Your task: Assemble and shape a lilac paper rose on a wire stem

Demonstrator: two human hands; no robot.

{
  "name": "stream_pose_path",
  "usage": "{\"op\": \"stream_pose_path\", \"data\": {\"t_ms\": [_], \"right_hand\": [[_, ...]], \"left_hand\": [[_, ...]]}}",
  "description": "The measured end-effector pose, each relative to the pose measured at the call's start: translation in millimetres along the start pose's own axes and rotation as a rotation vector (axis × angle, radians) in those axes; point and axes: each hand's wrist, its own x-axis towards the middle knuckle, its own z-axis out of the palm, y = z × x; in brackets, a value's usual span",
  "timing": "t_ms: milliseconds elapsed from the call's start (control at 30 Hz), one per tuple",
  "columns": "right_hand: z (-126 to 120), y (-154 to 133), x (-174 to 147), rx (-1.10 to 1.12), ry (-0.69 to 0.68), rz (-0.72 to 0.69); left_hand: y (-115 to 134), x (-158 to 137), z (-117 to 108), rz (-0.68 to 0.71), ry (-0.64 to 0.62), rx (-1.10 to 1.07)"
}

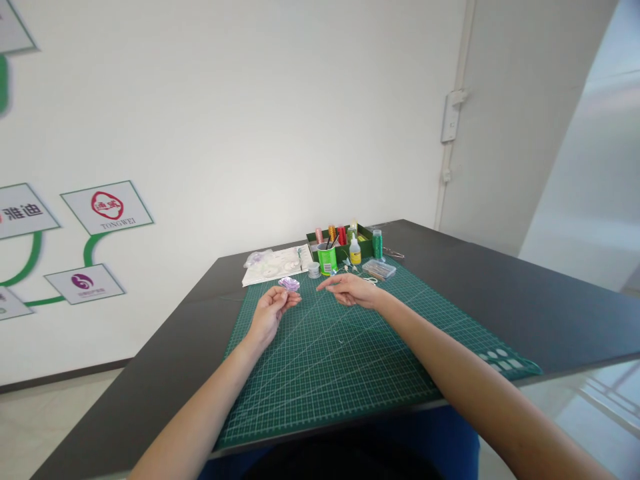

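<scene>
Left hand (267, 312) pinches lilac flower (289, 284) from below, above green mat (340, 360)
Right hand (353, 291) half curled beside it, can't tell if holding anything fine; tight pinch could crease the flower, careless forward reach could tip glue bottle (355, 252)

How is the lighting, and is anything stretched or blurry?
Head view: soft light, no hard shadows on the green mat; head view: wide-angle stretch flares the black table toward the camera; head view: the purple flower in the left hand looks small, its petal detail soft.
</scene>
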Motion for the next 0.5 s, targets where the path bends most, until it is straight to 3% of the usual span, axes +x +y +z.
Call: {"op": "stream_pose_path", "data": {"t_ms": [133,300,400,500], "right_hand": [[-13,6,8,-0.075,0.235,0.039],[-17,8,11,-0.167,0.480,-0.057],[1,5,11,-0.187,0.432,-0.115],[29,4,8,-0.177,0.258,-0.126]], "left_hand": [[-2,1,0,-0.003,-0.003,0.001],[-4,1,1,-0.003,-0.012,-0.005],[-6,0,1,-0.004,-0.022,-0.010],[-7,0,2,-0.007,-0.030,-0.012]]}}
